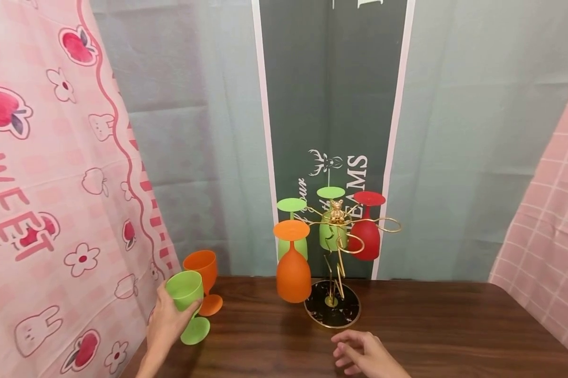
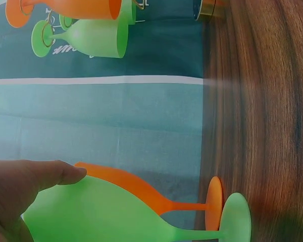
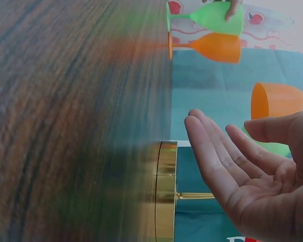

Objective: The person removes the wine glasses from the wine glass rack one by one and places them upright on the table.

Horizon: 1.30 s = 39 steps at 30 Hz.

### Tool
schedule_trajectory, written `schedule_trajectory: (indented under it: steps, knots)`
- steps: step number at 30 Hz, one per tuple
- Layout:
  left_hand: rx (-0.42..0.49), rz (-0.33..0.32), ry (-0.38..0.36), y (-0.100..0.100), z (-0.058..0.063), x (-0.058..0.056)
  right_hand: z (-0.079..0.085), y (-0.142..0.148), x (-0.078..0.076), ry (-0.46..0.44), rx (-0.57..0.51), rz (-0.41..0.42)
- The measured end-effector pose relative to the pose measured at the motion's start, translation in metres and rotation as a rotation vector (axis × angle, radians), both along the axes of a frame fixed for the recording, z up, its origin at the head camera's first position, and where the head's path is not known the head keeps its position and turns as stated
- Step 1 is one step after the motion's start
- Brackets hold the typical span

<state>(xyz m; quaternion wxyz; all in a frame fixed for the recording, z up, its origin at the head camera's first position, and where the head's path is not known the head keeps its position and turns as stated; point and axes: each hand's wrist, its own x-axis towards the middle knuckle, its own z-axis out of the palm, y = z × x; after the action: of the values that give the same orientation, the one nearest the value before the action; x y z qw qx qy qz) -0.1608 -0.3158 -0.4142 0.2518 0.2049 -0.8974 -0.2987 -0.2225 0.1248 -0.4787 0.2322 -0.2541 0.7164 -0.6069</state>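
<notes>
At the left of the head view my left hand (image 1: 166, 320) grips the bowl of a green goblet (image 1: 185, 292), thumb on the near side. The goblet is upright, its foot close over the table. Just behind it an orange goblet (image 1: 205, 273) stands upright on the table. My right hand (image 1: 366, 353) holds nothing; its fingers are loosely bent in front of the rack's round black base (image 1: 322, 310). From the gold wire rack (image 1: 337, 223) hang an orange goblet (image 1: 293, 273), a red goblet (image 1: 365, 239) and two green ones, all upside down by their feet.
The dark wood table (image 1: 435, 325) runs back to a grey-green curtain (image 1: 454, 157). A pink printed cloth (image 1: 75, 199) hangs at the left, a pink checked cloth (image 1: 548, 236) at the right. One wire loop (image 1: 390, 225) on the rack's right side carries no goblet.
</notes>
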Motion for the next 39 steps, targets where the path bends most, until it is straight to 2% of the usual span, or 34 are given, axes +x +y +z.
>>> schedule_trajectory:
  steps: [6,11,16,19,21,26,29,31,34,39]
  knots:
    - [-0.005,-0.002,0.016,-0.001,-0.001,0.003,0.001,0.003,0.003,0.018,0.015,-0.009]
    - [-0.020,0.001,0.039,-0.002,-0.001,0.004,0.008,0.003,0.007,0.062,0.035,-0.002]
    - [-0.013,-0.007,0.047,-0.004,0.002,0.004,0.023,-0.007,0.017,0.191,0.085,0.060]
    - [-0.004,-0.010,0.032,-0.004,0.004,0.005,0.042,-0.018,0.027,0.351,0.082,0.090]
    - [0.000,-0.012,0.022,-0.004,0.005,0.005,0.060,-0.029,0.036,0.534,0.044,0.060]
    - [0.003,-0.022,0.017,-0.001,0.008,0.005,0.122,-0.054,0.050,1.099,-0.107,-0.175]
    - [0.007,-0.033,0.024,0.000,0.008,0.005,0.158,-0.063,0.045,1.301,-0.089,-0.298]
    - [0.006,-0.038,0.037,0.001,0.008,0.005,0.178,-0.070,0.038,1.361,-0.013,-0.350]
    - [-0.001,-0.041,0.062,0.001,0.009,0.005,0.198,-0.081,0.023,1.398,0.143,-0.386]
    - [-0.009,-0.044,0.063,0.001,0.012,0.005,0.212,-0.099,-0.002,1.401,0.352,-0.355]
